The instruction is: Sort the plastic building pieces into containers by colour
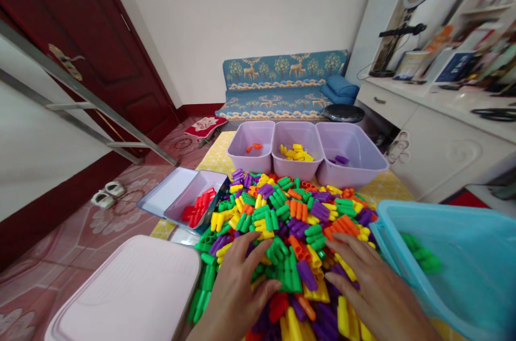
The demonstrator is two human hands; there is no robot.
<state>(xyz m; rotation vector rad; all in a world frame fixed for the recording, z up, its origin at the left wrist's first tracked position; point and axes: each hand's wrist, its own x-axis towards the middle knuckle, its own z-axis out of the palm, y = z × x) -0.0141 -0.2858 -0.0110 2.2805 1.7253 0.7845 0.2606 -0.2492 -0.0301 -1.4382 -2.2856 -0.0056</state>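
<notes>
A big heap of plastic tube-shaped blocks (282, 223) in green, yellow, purple, orange and red covers the table. My left hand (236, 292) lies flat on the near part of the heap, fingers spread over green and purple pieces. My right hand (371, 290) rests palm down on the heap's near right side, fingers apart, next to the blue bin (463, 255). Neither hand holds a piece.
Three lilac tubs stand at the far side: orange pieces (252, 145), yellow pieces (296, 150), purple pieces (350, 153). A lilac tub with red pieces (195, 198) sits left on a tray. The blue bin holds green pieces. A pink lid (129, 292) lies near left.
</notes>
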